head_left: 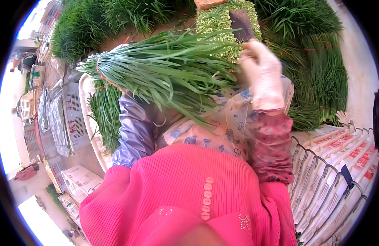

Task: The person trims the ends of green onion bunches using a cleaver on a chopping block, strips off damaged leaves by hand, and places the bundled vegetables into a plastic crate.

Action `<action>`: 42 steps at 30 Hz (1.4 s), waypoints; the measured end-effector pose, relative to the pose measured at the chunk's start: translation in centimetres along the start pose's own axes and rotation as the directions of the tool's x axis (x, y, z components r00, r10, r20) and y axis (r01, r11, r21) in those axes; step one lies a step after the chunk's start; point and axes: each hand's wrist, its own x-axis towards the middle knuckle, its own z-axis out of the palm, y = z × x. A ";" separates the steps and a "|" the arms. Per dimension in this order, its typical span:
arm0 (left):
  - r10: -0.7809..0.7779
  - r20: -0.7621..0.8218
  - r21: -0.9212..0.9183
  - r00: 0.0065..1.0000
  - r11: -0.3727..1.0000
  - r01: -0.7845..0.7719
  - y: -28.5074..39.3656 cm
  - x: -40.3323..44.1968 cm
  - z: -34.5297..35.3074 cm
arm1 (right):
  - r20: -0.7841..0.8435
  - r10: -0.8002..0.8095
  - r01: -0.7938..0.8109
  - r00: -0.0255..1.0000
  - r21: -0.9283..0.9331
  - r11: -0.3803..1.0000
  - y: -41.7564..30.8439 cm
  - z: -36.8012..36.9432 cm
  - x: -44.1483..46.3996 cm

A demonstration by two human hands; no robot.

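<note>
A large bundle of garlic chives (164,69) lies sideways above my lap, its pale cut ends to the left and tied with a red band (100,67). My left hand, in a pale glove (124,46), supports the bundle near the tied end; leaves hide most of it. My right hand (261,74), in a whitish glove and slightly blurred, is curled at the handle end of a dark broad-bladed knife (242,24). The blade rests over a heap of chopped pale stem pieces (212,22). The knife's handle is hidden by the fingers.
A brick (210,4) sits on the heap's far edge. Piles of chives (78,30) lie beyond, with tied bundles (329,74) to the right. Another bundle (105,115) is beneath my left forearm. White crates with wire handles (333,176) stand at right; grey crates (76,110) at left.
</note>
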 end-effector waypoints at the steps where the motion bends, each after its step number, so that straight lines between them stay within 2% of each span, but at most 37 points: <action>1: 0.000 -0.004 0.005 1.000 1.000 0.000 -0.1 -0.1 0.0 | -0.129 0.048 -0.038 0.990 0.082 0.996 1.3 -0.7 0.3; 3: 0.004 -0.012 0.014 1.000 1.000 -0.003 -0.1 -0.4 0.1 | -0.222 0.163 -0.089 0.961 0.309 0.947 1.5 -2.5 -0.1; 4: 0.001 -0.014 0.008 1.000 1.000 -0.001 -0.4 -0.2 0.1 | -0.283 0.182 -0.082 0.942 0.332 0.940 1.5 -3.1 -0.3; 5: 0.001 -0.020 0.014 1.000 1.000 -0.001 -0.4 -0.5 0.0 | -0.286 0.133 -0.068 0.949 0.224 0.972 1.1 -3.8 -0.8; 7: 0.004 -0.032 0.026 0.999 1.000 -0.003 -0.4 -0.6 0.1 | -0.143 0.079 -0.048 0.987 0.205 0.978 0.0 -4.6 -2.4; 10: 0.010 -0.042 0.051 0.999 0.999 -0.008 -0.3 -0.2 0.3 | 0.097 -0.241 0.207 0.966 0.276 0.939 -1.5 -3.0 -4.0; 11: 0.007 -0.043 0.058 0.999 0.998 -0.005 -0.3 0.0 0.3 | 0.115 -0.368 0.341 0.923 0.203 0.918 -0.8 -1.8 -3.9; 13: 0.011 -0.050 0.071 0.999 0.997 -0.007 -0.2 0.1 0.3 | 0.201 -0.421 0.407 0.885 0.107 0.907 -0.8 -0.1 -3.8; 14: 0.015 -0.052 0.080 0.999 0.997 -0.011 0.0 0.2 0.3 | 0.201 -0.420 0.405 0.885 0.111 0.907 -1.3 0.5 -3.7; 17: 0.025 -0.064 0.096 0.998 0.995 -0.019 0.1 0.3 0.4 | 0.386 -0.414 0.527 0.825 -0.258 0.810 -2.9 2.1 -3.4; 19: 0.026 -0.072 0.103 0.997 0.994 -0.019 0.1 0.6 0.6 | 0.352 -0.429 0.544 0.832 -0.367 0.754 -1.5 4.1 -2.6; 21: 0.033 -0.083 0.110 0.996 0.994 -0.024 -0.1 0.9 0.8 | 0.071 -0.498 0.488 0.864 -0.359 0.795 -0.2 2.9 -1.9; 22: 0.038 -0.095 0.126 0.995 0.992 -0.025 0.0 0.9 0.8 | 0.019 -0.451 0.421 0.892 -0.396 0.816 0.8 1.4 -1.1; 23: 0.048 -0.101 0.124 0.994 0.992 -0.035 -0.1 1.3 0.9 | -0.131 -0.319 0.258 0.939 -0.346 0.902 0.8 0.0 -0.9; 24: 0.062 -0.108 0.125 0.992 0.991 -0.049 -0.1 1.6 1.0 | -0.185 -0.131 0.077 0.974 -0.271 0.959 0.6 -1.6 -0.6; 25: 0.079 -0.124 0.133 0.989 0.989 -0.062 -0.2 1.7 1.2 | -0.130 -0.106 0.059 0.986 -0.329 0.943 2.7 -3.1 0.1; 26: 0.095 -0.137 0.141 0.986 0.987 -0.075 -0.3 1.9 1.4 | 0.012 -0.018 0.021 1.000 -0.544 0.839 4.4 -4.4 0.9; 27: 0.113 -0.156 0.146 0.981 0.985 -0.090 -0.4 2.1 1.6 | 0.141 -0.003 0.090 0.990 -0.615 0.783 5.5 -5.6 1.4; 29: 0.138 -0.200 0.150 0.970 0.983 -0.109 -0.7 2.3 2.3 | -0.037 -0.060 0.024 0.997 -0.630 0.777 3.8 -5.9 1.1; 30: 0.160 -0.227 0.159 0.961 0.979 -0.125 -0.8 2.3 2.9 | -0.095 -0.027 -0.014 0.995 -0.412 0.911 1.3 -5.3 1.4; 31: 0.110 -0.278 0.085 0.954 0.992 -0.089 -1.0 2.3 3.8 | -0.126 0.027 -0.048 0.992 -0.162 0.986 -1.7 -4.1 1.5; 32: 0.089 -0.303 0.108 0.949 0.992 -0.058 -1.5 2.5 5.3 | -0.129 -0.285 0.274 0.950 -0.099 0.957 -3.8 -3.0 1.5; 33: 0.071 -0.332 0.128 0.941 0.991 -0.030 -2.1 2.5 6.7 | -0.076 -0.363 0.370 0.928 0.099 0.924 -6.4 -1.6 1.2; 34: 0.099 -0.240 0.179 0.966 0.982 -0.056 -2.8 2.6 7.6 | -0.045 -0.455 0.452 0.889 0.234 0.861 -7.3 0.1 1.5; 35: 0.124 -0.150 0.235 0.981 0.968 -0.086 -3.3 2.7 8.4 | -0.013 -0.514 0.495 0.858 0.287 0.820 -8.4 1.7 1.9; 36: 0.093 -0.056 0.199 0.994 0.977 -0.080 -3.4 2.6 10.5 | 0.036 -0.540 0.511 0.841 0.275 0.814 -9.2 3.5 2.4; 37: 0.057 0.040 0.163 0.998 0.985 -0.063 -3.3 2.6 13.2 | 0.096 -0.548 0.514 0.831 0.243 0.823 -9.5 5.0 3.0; 39: -0.094 0.087 0.128 0.992 0.988 0.082 -3.3 2.7 15.8 | 0.244 -0.433 0.413 0.868 0.131 0.901 -7.9 7.6 3.7; 40: -0.123 0.141 0.102 0.982 0.989 0.109 -3.7 2.8 16.3 | 0.310 -0.355 0.353 0.882 0.065 0.933 -7.1 8.7 3.8; 41: -0.157 0.202 0.074 0.967 0.987 0.145 -4.0 3.0 16.4 | 0.442 -0.170 0.180 0.881 0.020 0.983 -6.5 8.7 3.3; 42: -0.171 0.231 0.183 0.958 0.974 0.130 -4.6 3.2 15.7 | 0.467 -0.179 0.063 0.866 0.252 0.966 -4.2 9.2 3.1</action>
